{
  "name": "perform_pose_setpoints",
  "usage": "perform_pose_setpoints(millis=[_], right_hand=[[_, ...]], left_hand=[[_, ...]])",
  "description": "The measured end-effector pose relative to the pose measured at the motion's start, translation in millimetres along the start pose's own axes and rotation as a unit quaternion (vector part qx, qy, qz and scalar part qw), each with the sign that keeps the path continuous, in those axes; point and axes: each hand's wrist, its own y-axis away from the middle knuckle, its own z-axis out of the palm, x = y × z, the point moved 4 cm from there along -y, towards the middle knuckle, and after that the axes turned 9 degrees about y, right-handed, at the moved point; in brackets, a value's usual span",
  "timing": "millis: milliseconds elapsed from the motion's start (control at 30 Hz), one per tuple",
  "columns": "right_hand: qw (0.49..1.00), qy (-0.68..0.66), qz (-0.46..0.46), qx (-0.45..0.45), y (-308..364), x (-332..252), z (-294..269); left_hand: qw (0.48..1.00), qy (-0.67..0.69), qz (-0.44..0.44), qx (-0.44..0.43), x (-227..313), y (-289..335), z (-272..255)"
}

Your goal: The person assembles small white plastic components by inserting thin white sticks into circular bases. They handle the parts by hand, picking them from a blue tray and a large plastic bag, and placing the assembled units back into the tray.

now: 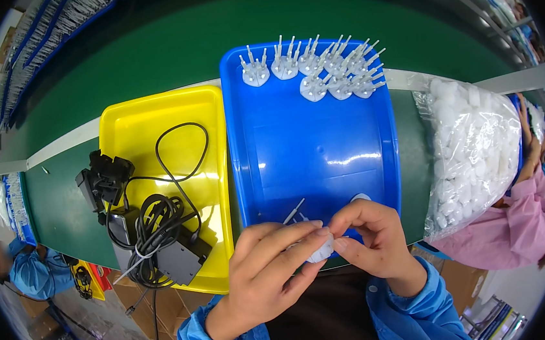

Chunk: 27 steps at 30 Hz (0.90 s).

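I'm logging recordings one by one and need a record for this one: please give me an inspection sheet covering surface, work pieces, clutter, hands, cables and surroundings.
Surface: green tabletop carrying a yellow tray and, right of it, a blue tray.
Work pieces: white pronged pieces grouped at the blue tray's far end; clear bag of white parts to its right.
Clutter: black device at the yellow tray's left edge.
Hands: left hand holds a white piece; right hand has fingertips at its edge, grip unclear.
Cables: black cables bundled over the yellow tray, one running past its near edge.
Surroundings: people at both sides, one blue sleeve, one pink sleeve.
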Motion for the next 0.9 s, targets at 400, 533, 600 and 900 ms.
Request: perform_pose_setpoints(millis=[400,533,600,900], right_hand=[[0.986,0.145,-0.063,-0.043,-4.8,-6.6,-1.7],[0.801,0.536,-0.264,-0.025,-33.0,-22.1,25.6],[0.706,0.629,-0.321,-0.049,-38.6,-17.0,47.3],[0.943,0.309,-0.121,0.031,-24.3,-22.0,-4.3]], left_hand=[[0.997,0.053,-0.038,0.032,0.6,24.2,-19.1],[0.984,0.117,-0.044,0.129,-16.6,54.4,-38.8],[0.981,0.122,-0.074,0.131,-19.7,48.9,-43.8],[0.928,0.300,-0.206,0.074,-24.3,33.5,-24.7]])
